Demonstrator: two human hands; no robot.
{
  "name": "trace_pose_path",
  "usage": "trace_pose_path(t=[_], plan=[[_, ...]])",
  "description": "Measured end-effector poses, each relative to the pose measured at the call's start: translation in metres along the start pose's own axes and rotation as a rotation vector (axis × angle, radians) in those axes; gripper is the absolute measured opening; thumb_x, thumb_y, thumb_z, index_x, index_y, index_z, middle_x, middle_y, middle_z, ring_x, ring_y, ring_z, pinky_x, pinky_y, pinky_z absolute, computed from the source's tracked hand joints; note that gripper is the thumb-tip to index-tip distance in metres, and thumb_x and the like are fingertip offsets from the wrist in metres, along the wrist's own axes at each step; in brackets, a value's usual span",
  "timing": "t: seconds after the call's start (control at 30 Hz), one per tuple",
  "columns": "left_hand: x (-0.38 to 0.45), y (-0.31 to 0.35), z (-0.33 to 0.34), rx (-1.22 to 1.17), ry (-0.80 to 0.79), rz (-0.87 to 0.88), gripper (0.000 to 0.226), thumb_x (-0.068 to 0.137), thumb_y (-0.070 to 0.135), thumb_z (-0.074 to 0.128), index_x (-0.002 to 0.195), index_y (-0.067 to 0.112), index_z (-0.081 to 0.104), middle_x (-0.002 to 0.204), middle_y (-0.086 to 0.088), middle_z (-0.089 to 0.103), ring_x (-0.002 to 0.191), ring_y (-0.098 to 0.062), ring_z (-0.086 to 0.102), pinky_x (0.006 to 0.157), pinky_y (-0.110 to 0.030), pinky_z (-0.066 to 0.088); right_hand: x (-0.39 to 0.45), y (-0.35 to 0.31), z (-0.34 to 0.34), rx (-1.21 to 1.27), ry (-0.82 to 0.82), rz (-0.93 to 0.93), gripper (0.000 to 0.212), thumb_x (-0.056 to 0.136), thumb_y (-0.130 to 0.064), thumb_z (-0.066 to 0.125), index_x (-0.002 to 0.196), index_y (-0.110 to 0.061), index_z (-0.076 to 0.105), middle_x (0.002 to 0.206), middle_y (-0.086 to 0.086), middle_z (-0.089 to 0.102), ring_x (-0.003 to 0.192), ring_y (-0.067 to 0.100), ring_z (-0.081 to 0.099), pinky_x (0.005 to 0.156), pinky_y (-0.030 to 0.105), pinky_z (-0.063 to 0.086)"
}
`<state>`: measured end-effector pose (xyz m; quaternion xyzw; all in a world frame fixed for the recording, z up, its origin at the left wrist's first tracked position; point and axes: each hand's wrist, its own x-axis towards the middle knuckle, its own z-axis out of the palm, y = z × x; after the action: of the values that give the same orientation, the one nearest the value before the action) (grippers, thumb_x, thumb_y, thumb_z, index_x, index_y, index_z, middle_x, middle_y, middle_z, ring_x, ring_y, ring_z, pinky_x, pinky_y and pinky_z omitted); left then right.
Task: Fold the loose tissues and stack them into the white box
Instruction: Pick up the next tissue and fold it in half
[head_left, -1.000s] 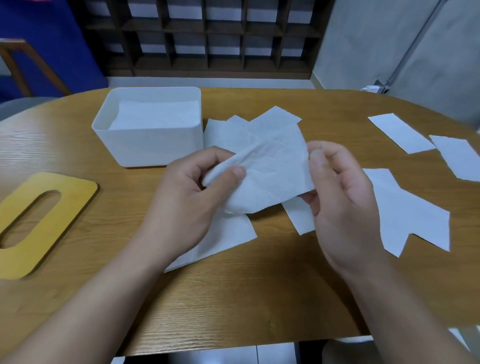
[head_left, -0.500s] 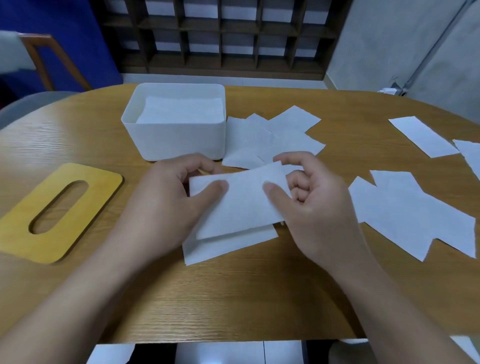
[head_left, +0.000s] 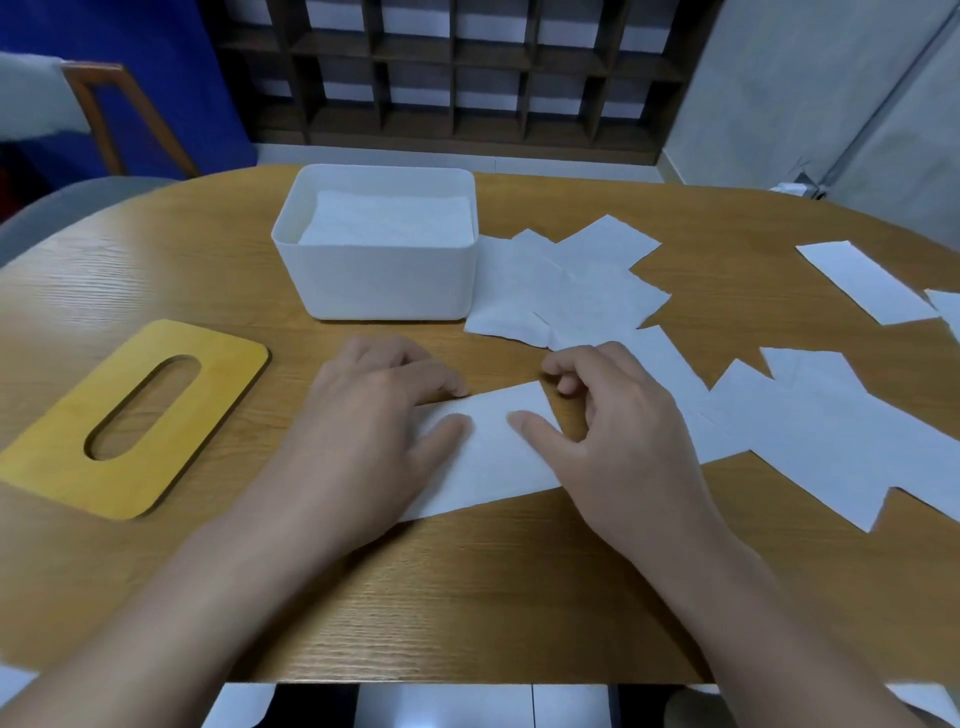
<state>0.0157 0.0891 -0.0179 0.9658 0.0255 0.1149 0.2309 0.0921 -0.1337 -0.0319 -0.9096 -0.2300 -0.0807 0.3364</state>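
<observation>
Oval wooden table (head_left: 218, 270) with a light oak grain, seen from its near edge. At 11 o'clock of centre stands the white box (head_left: 384, 283), open-topped, with a stack of tissues (head_left: 387, 226) inside it. At 9 o'clock lies a yellow lid (head_left: 67, 452) with an oblong slot, flat on the wood. Loose tissues (head_left: 576, 291) overlap at 1 o'clock, touching the box's right wall. A second overlapping group (head_left: 831, 431) lies at 3 o'clock, and a single strip (head_left: 862, 280) lies at 2 o'clock. At centre a folded tissue (head_left: 493, 457) lies flat under both hands.
</observation>
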Motion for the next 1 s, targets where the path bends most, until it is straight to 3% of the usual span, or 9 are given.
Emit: trace_pose_path(t=[0.07,0.2,0.37,0.63,0.77,0.9,1.0], plan=[[-0.003,0.008,0.008,-0.032,-0.060,0.014,0.037,0.098,0.060,0.068,0.130,0.042,0.072,0.126,0.019,0.058,0.126,-0.011,0.046,0.110,-0.039,0.040,0.001,0.004,-0.003,-0.001,0.020,0.010,0.034,0.094,-0.043,0.082,0.124,-0.031,0.071,0.108,-0.018,0.057,0.094,0.001,0.057,0.075,0.015,0.041],[-0.004,0.023,0.026,-0.019,-0.090,0.077,0.055,0.094,0.070,0.058,0.141,0.043,0.064,0.133,0.019,0.053,0.130,-0.010,0.042,0.110,-0.037,0.037,0.006,0.017,-0.018,-0.068,0.098,0.034,0.023,0.095,-0.038,0.082,0.114,-0.027,0.077,0.103,-0.014,0.062,0.094,0.007,0.060,0.079,0.028,0.052],[0.002,0.041,0.041,-0.026,-0.105,0.141,0.049,0.100,0.064,0.057,0.144,0.042,0.062,0.132,0.020,0.050,0.130,-0.009,0.041,0.109,-0.037,0.037,0.010,0.040,-0.029,-0.221,0.154,0.090,0.024,0.093,-0.040,0.083,0.108,-0.022,0.081,0.098,-0.009,0.066,0.092,0.019,0.062,0.085,0.048,0.055],[0.010,0.056,0.055,-0.036,-0.067,0.163,0.037,0.101,0.054,0.060,0.135,0.040,0.067,0.129,0.020,0.055,0.126,-0.010,0.045,0.104,-0.036,0.037,0.008,0.053,-0.037,-0.244,0.125,0.110,0.004,0.097,-0.026,0.078,0.095,-0.024,0.081,0.091,-0.010,0.068,0.089,0.016,0.060,0.086,0.044,0.053],[0.010,0.054,0.054,-0.085,0.008,0.141,0.038,0.102,0.049,0.068,0.139,0.039,0.066,0.131,0.019,0.060,0.128,-0.010,0.050,0.107,-0.038,0.040,0.006,0.055,-0.039,-0.141,0.143,0.056,0.013,0.099,-0.020,0.076,0.089,-0.028,0.077,0.087,-0.013,0.066,0.087,0.011,0.059,0.083,0.045,0.053],[0.015,0.054,0.048,-0.128,0.153,0.150,0.064,0.096,0.024,0.078,0.156,0.028,0.056,0.146,0.006,0.051,0.140,-0.016,0.047,0.117,-0.046,0.043,0.002,0.049,-0.045,-0.020,0.099,-0.079,0.011,0.102,-0.019,0.073,0.095,-0.027,0.076,0.095,-0.015,0.066,0.096,0.011,0.061,0.087,0.045,0.052],[0.018,0.054,0.046,-0.115,0.226,0.189,0.056,0.095,0.016,0.080,0.148,0.026,0.065,0.154,-0.001,0.048,0.145,-0.023,0.044,0.119,-0.052,0.042,-0.004,0.042,-0.045,0.002,0.042,-0.212,0.008,0.105,-0.018,0.072,0.100,-0.024,0.076,0.101,-0.014,0.067,0.101,0.011,0.062,0.090,0.044,0.048]])
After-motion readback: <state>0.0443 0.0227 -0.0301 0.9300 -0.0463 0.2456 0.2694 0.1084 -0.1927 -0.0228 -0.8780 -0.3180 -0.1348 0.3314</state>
